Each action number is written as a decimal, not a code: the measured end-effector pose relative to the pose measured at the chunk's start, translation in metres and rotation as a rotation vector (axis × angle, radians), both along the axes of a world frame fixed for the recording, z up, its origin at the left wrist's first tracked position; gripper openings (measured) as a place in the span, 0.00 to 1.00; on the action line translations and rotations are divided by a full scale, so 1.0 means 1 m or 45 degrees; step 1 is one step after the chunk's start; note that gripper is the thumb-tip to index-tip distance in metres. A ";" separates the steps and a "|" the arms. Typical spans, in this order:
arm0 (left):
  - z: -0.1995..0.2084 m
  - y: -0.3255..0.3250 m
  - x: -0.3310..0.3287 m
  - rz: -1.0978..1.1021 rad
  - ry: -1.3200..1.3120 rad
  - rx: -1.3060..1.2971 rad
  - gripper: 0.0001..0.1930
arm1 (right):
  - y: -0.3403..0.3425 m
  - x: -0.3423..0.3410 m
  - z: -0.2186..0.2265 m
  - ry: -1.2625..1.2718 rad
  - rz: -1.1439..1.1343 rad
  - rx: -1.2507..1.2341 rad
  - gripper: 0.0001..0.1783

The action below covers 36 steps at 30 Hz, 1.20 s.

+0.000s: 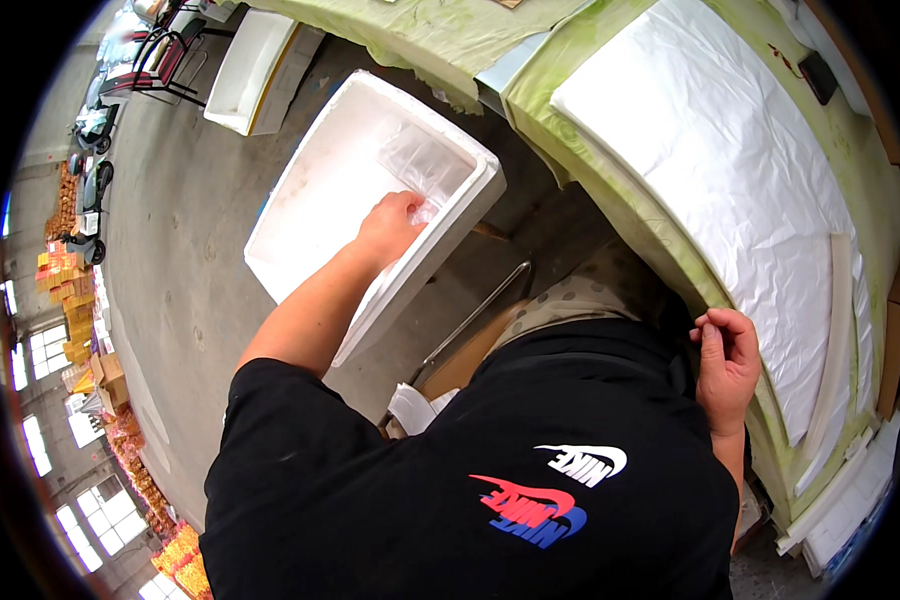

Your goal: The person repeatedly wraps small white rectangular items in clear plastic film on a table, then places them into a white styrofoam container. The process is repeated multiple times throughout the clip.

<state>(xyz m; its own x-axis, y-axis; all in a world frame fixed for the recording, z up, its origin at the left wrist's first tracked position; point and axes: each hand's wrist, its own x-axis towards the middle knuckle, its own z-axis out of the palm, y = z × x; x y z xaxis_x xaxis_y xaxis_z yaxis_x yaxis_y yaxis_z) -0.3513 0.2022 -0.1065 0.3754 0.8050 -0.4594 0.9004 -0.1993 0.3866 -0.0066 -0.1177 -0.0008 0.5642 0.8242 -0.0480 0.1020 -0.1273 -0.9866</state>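
Plastic bags (418,160) lie at the upper-right end of the foam box (457,228), just ahead of the nearer left hand (390,228). Hand curled at the bags; whether it grips cannot be told. Box's long axis runs up-right; forearm (315,300) crosses its near rim, open top above. Right hand (727,368) half-curled, contents unclear, beside table (630,205) edge.

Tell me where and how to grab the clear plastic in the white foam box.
Probably pinch the clear plastic by its wrinkled end at the left hand, coming in through the open top of the white foam box: the plastic looks thin and loose, and the box's walls block the sides.
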 end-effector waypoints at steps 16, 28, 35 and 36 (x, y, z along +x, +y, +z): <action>-0.010 0.006 -0.023 -0.972 -0.171 0.266 0.21 | 0.004 -0.001 0.001 -0.004 -0.028 -0.013 0.07; -0.006 0.001 -0.024 -0.742 -0.285 0.141 0.21 | -0.002 0.000 -0.001 -0.012 -0.031 0.101 0.08; -0.009 0.004 -0.036 -0.933 -0.149 0.247 0.22 | -0.027 0.008 0.005 -0.166 -0.214 0.238 0.09; -0.009 0.005 -0.032 -0.938 -0.160 0.245 0.22 | -0.031 0.008 0.003 -0.142 -0.240 0.234 0.09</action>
